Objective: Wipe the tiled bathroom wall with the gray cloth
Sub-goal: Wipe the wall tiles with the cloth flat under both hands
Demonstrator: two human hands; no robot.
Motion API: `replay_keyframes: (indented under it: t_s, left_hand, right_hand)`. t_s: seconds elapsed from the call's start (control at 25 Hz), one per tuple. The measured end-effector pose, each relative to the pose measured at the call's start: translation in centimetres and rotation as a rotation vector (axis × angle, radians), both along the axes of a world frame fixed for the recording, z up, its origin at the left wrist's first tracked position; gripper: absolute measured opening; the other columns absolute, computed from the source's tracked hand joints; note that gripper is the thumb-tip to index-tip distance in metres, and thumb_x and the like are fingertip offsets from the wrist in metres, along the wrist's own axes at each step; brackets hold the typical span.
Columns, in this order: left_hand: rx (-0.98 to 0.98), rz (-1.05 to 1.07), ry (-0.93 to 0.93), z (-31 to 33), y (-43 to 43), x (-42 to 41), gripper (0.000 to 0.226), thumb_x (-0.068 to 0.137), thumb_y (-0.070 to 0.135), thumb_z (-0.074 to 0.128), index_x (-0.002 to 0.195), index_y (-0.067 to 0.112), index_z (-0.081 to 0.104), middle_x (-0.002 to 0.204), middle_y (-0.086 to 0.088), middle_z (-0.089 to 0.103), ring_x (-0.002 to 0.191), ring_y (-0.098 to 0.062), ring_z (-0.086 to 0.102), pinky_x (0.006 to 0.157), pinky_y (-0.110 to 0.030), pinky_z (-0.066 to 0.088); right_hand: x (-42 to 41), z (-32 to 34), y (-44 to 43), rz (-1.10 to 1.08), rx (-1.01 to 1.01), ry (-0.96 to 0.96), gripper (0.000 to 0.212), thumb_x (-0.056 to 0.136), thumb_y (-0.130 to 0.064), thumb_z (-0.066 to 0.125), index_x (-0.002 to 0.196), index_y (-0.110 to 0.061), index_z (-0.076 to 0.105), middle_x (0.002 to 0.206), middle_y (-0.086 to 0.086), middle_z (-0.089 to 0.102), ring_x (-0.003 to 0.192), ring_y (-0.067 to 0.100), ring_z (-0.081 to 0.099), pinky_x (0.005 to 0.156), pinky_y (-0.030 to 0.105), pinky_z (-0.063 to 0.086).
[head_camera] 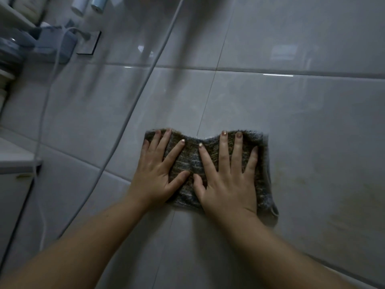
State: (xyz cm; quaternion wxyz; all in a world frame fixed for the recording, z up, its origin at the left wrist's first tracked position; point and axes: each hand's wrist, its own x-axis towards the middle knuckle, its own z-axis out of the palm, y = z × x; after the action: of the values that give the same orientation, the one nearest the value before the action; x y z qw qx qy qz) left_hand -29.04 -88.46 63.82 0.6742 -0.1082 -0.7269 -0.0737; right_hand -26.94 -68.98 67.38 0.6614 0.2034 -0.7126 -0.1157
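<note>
my left hand (160, 174) and right hand (227, 180) lie flat with fingers spread on the gray cloth (191, 161), pressing it against the tiled wall (291, 113) over a vertical grout line. it looks soft, light and limp, likely to bunch or slide on the glossy tile. i'd keep both palms near its middle, fingertips out toward the edges, rather than pinch a corner.

The gray cloth (192, 161), dark and fuzzy, is lying flat on the tiled wall (312, 113), spreading under the left hand (158, 174) and right hand (227, 180) and showing between them. The wall's glossy pale tiles are stretching out above the 2 hands, 1 grout line (208, 101) passing between them.
</note>
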Motion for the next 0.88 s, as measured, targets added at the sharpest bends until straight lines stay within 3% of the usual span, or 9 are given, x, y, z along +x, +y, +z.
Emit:
replay_keyframes:
  t_s: [0.28, 0.6, 0.88]
  left_hand:
    - [-0.029, -0.01, 0.007, -3.0, 5.5, 1.2, 0.068, 0.095, 0.065, 0.031, 0.152, 0.028, 0.027, 0.163, -0.012, 0.019, 0.152, -0.033, 0.01, 0.117, -0.063, 0.013]
    - [0.0, 0.026, 0.0, 6.5, 8.0, 1.0, 0.073, 0.093, 0.071, 0.022, 0.154, 0.03, 0.027, 0.163, -0.011, 0.017, 0.151, -0.031, 0.009, 0.12, -0.058, 0.007]
    - [-0.156, 0.002, 0.051, -0.5, 10.9, 2.0, 0.067, 0.097, 0.063, 0.031, 0.151, 0.024, 0.033, 0.161, -0.016, 0.022, 0.15, -0.037, 0.013, 0.118, -0.061, 0.012]
  right_hand:
    - [1.2, -2.2, 6.1, -0.026, 0.06, 0.019, 0.065, 0.087, -0.055, 0.039, 0.146, -0.028, 0.043, 0.157, 0.02, 0.023, 0.144, 0.045, 0.018, 0.113, 0.066, 0.012]
    - [1.0, 4.8, 8.0, -0.047, -0.112, 0.091, 0.064, 0.089, -0.053, 0.038, 0.147, -0.029, 0.038, 0.158, 0.021, 0.022, 0.145, 0.046, 0.014, 0.113, 0.065, 0.006]
    - [1.9, -2.3, 11.7, -0.052, -0.065, 0.047, 0.064, 0.088, -0.053, 0.045, 0.148, -0.03, 0.038, 0.158, 0.018, 0.024, 0.145, 0.044, 0.017, 0.114, 0.065, 0.01]
